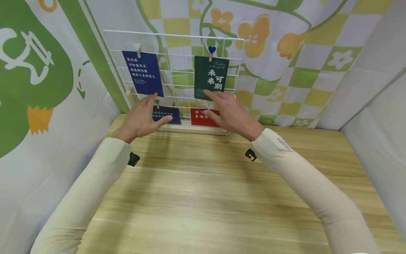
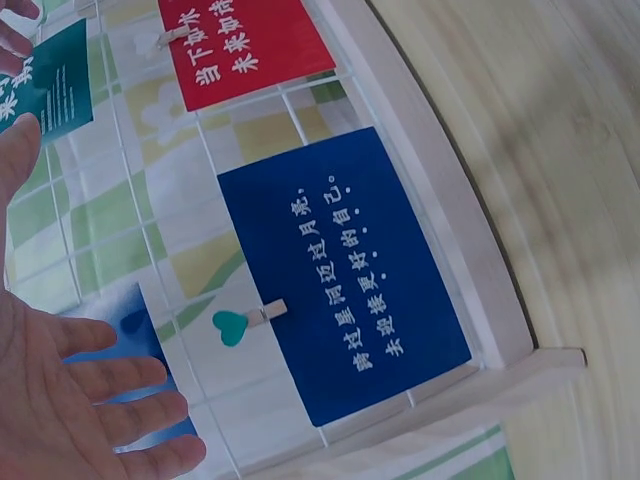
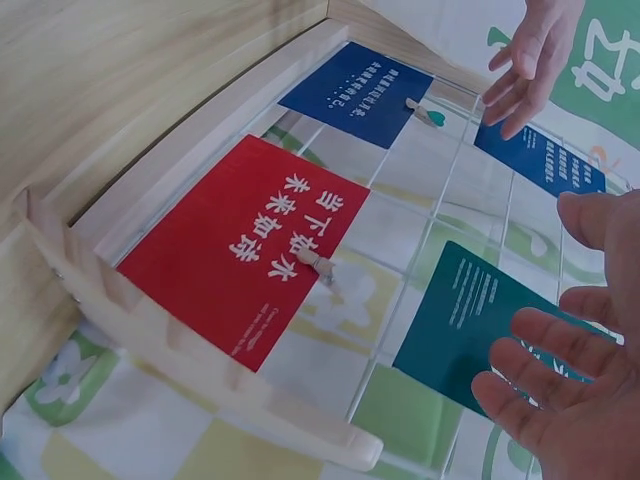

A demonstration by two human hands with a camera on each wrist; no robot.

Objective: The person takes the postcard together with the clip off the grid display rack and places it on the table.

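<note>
A white wire grid (image 1: pixel 177 35) stands upright in a pale wooden base (image 1: pixel 190 129), with several cards clipped to it. In the head view, my left hand (image 1: pixel 137 118) is in front of the grid, by the lower edge of the upper blue card (image 1: pixel 144 74). My right hand (image 1: pixel 234 114) is near the bottom of the green card (image 1: pixel 203 77). Both hands have spread, relaxed fingers and hold nothing; whether they touch the cards I cannot tell. Below are another blue card (image 2: pixel 345 275) with a teal heart clip (image 2: pixel 231 327) and a red card (image 3: pixel 240 250) with a clip (image 3: pixel 315 263).
A white heart clip (image 1: pixel 137 47) and a dark blue heart clip (image 1: pixel 211 50) hold the upper cards. The wooden table (image 1: pixel 196 190) spreads in front of the grid. Patterned green, yellow and white cloth (image 1: pixel 285 63) hangs behind; pale fabric walls (image 1: pixel 380 95) flank the table.
</note>
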